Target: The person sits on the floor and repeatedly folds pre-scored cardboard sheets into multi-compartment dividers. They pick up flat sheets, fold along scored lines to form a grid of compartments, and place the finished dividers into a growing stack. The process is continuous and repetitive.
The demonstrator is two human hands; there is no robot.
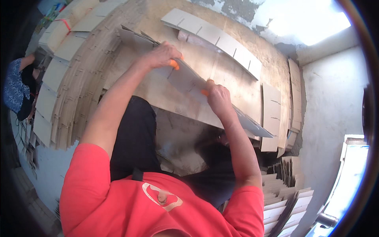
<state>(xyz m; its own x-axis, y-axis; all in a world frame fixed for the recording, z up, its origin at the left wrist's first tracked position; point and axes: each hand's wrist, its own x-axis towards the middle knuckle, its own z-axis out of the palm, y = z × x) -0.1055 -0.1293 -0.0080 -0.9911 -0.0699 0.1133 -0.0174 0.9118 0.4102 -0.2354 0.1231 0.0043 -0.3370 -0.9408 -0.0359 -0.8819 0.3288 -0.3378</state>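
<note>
Left hand (pixel 162 55) and right hand (pixel 218 96) both closed on one long slotted grey card strip (pixel 189 81), running diagonally across the bench (pixel 237 85). Orange fingertip covers (pixel 174 64) press on it. Each grip pinches the strip's near edge. Another slotted strip (pixel 215 37) lies further back. Card stacks (pixel 63 91) left, more stacks (pixel 284 197) lower right. Another person (pixel 17 87) at far left.

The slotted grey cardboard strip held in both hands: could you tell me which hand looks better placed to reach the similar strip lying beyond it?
Probably the left hand. It grips the slotted grey strip at its far end, nearer the other strip; the right hand holds closer to the body.
</note>
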